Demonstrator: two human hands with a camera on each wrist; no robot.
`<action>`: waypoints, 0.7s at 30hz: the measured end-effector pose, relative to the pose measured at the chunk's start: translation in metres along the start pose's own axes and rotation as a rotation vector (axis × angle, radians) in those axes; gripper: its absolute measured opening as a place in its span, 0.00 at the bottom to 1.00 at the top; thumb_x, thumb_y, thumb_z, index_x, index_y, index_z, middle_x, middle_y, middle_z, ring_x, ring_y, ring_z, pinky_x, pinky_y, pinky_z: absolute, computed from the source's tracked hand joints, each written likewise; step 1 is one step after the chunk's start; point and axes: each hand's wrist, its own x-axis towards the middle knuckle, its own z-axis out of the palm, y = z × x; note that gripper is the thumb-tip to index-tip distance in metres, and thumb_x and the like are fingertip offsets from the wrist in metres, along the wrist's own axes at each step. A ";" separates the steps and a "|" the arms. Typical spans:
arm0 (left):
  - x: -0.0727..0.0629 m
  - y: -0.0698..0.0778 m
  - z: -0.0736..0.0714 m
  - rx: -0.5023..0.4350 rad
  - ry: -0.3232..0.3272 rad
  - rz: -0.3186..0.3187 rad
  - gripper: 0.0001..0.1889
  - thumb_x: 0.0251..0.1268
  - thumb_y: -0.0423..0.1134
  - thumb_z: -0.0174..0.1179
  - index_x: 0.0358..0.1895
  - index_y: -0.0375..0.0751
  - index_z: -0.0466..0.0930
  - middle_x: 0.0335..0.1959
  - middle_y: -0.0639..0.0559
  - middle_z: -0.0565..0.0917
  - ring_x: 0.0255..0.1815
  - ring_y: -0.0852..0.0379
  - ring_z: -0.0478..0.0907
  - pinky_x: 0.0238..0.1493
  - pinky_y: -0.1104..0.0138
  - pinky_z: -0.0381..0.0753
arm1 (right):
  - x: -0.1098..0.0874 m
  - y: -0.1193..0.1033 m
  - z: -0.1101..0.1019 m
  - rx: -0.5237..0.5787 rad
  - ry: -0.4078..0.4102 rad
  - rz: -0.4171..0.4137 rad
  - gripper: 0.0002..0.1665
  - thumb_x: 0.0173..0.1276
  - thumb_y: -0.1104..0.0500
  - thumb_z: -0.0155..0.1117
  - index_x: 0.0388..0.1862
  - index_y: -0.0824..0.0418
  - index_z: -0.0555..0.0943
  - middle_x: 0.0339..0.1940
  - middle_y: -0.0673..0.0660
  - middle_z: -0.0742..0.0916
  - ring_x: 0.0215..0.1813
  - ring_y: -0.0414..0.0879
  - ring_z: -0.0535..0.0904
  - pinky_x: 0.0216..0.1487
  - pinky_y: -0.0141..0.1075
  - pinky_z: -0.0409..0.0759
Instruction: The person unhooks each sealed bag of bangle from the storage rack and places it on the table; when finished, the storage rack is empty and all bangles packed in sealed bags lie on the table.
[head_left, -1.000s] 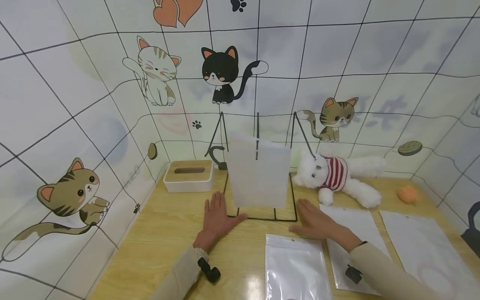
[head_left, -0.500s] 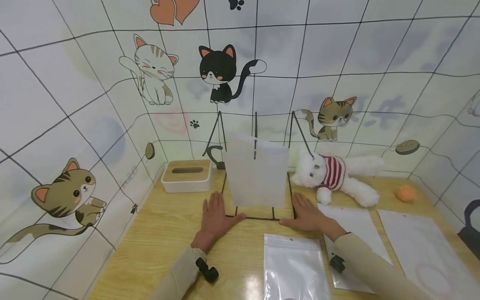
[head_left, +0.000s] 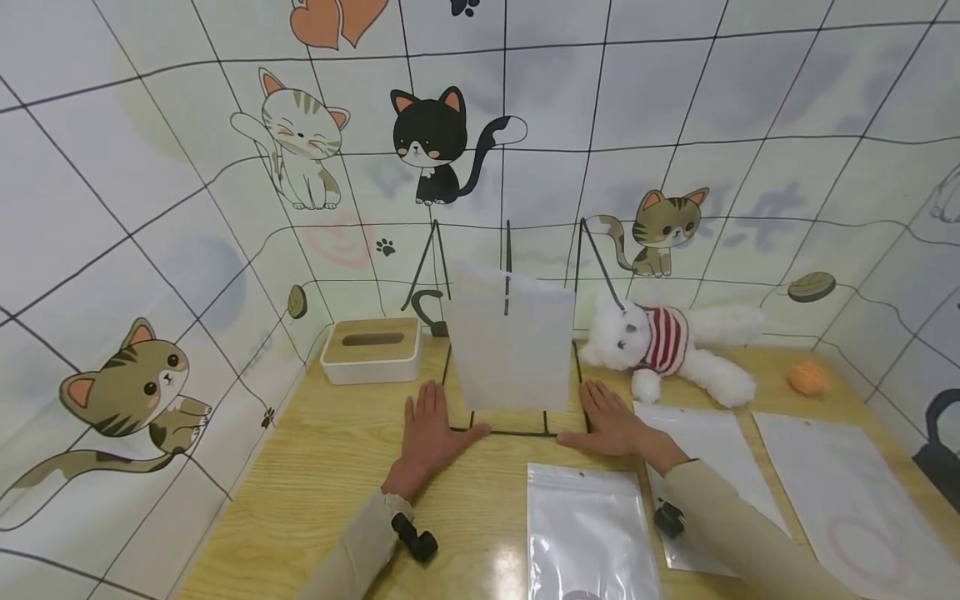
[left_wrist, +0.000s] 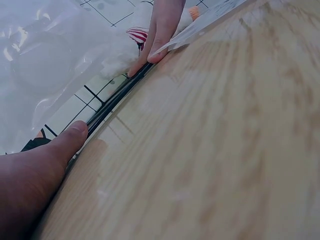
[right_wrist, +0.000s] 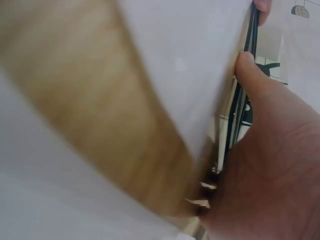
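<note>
Both straight-fingered, the left hand (head_left: 429, 435) and right hand (head_left: 611, 423) are touching one black wire stand (head_left: 517, 432) between them, bearing one plastic bag (head_left: 513, 358); the right is lying closer than a second ago. Three flat bags (head_left: 588, 521) are lying rightward; one plush toy (head_left: 666, 340) is showing in head and left wrist views only.

Left fingers (head_left: 430, 402), right fingers (head_left: 602, 398) — straight, thumbs (head_left: 472, 434) inward

On the desk (head_left: 300, 475), the wire rack (head_left: 517, 433) is flanked by a tissue box (head_left: 371, 352) at left and a plush toy (head_left: 666, 342) at right. A zip bag (head_left: 588, 529) is laid before it.
</note>
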 end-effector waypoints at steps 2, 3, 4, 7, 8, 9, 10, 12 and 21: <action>0.000 0.001 0.001 0.012 -0.010 -0.006 0.67 0.51 0.84 0.49 0.80 0.32 0.45 0.82 0.37 0.48 0.84 0.43 0.42 0.80 0.44 0.39 | 0.000 -0.001 -0.002 -0.001 -0.026 0.019 0.68 0.66 0.27 0.57 0.79 0.75 0.40 0.81 0.75 0.44 0.82 0.69 0.35 0.78 0.64 0.37; 0.000 0.001 0.001 0.020 -0.014 -0.010 0.67 0.51 0.84 0.49 0.80 0.32 0.45 0.82 0.37 0.48 0.84 0.43 0.42 0.80 0.45 0.39 | 0.000 -0.001 -0.002 -0.002 -0.037 0.028 0.68 0.66 0.27 0.56 0.79 0.74 0.40 0.81 0.74 0.44 0.82 0.68 0.35 0.79 0.63 0.37; 0.000 0.001 0.001 0.024 -0.011 -0.010 0.67 0.51 0.84 0.49 0.80 0.32 0.45 0.82 0.37 0.48 0.84 0.43 0.42 0.80 0.45 0.40 | 0.000 -0.001 -0.003 0.002 -0.040 0.031 0.69 0.66 0.27 0.56 0.79 0.74 0.40 0.81 0.73 0.44 0.82 0.68 0.35 0.79 0.63 0.37; 0.000 0.004 -0.001 0.017 0.000 -0.007 0.67 0.50 0.84 0.51 0.79 0.31 0.46 0.81 0.37 0.49 0.83 0.42 0.43 0.80 0.44 0.40 | -0.001 0.000 -0.003 -0.013 -0.040 0.041 0.69 0.66 0.25 0.54 0.80 0.74 0.39 0.81 0.73 0.43 0.82 0.68 0.35 0.79 0.62 0.38; 0.000 0.004 -0.001 0.011 0.007 -0.003 0.67 0.50 0.83 0.51 0.79 0.31 0.47 0.81 0.36 0.50 0.83 0.42 0.44 0.80 0.44 0.41 | -0.001 0.001 -0.003 -0.016 -0.038 0.042 0.69 0.66 0.25 0.54 0.80 0.73 0.39 0.81 0.73 0.43 0.82 0.68 0.35 0.79 0.62 0.38; 0.000 0.005 -0.002 0.001 0.011 0.001 0.67 0.50 0.83 0.52 0.79 0.31 0.47 0.81 0.36 0.50 0.83 0.42 0.44 0.80 0.44 0.41 | -0.001 0.001 -0.003 -0.022 -0.037 0.044 0.69 0.66 0.24 0.53 0.80 0.73 0.39 0.81 0.73 0.43 0.82 0.68 0.35 0.79 0.62 0.38; 0.000 0.005 -0.002 -0.006 0.015 0.005 0.67 0.50 0.83 0.52 0.79 0.30 0.48 0.81 0.36 0.50 0.83 0.41 0.45 0.80 0.43 0.41 | -0.002 0.002 -0.003 -0.021 -0.035 0.042 0.69 0.66 0.24 0.53 0.80 0.74 0.39 0.81 0.73 0.43 0.82 0.68 0.35 0.79 0.62 0.38; 0.000 0.006 -0.002 -0.017 0.013 0.003 0.67 0.49 0.84 0.52 0.79 0.31 0.47 0.81 0.36 0.50 0.83 0.42 0.44 0.80 0.43 0.40 | -0.002 0.001 -0.004 -0.002 -0.040 0.044 0.69 0.66 0.25 0.54 0.80 0.73 0.38 0.81 0.73 0.42 0.82 0.67 0.33 0.79 0.62 0.36; -0.001 -0.001 -0.002 -0.169 0.132 0.015 0.59 0.57 0.76 0.56 0.79 0.34 0.51 0.81 0.36 0.51 0.82 0.39 0.45 0.79 0.42 0.47 | -0.001 -0.005 -0.006 0.006 -0.071 0.035 0.67 0.68 0.27 0.55 0.80 0.72 0.37 0.81 0.72 0.41 0.82 0.67 0.32 0.80 0.61 0.34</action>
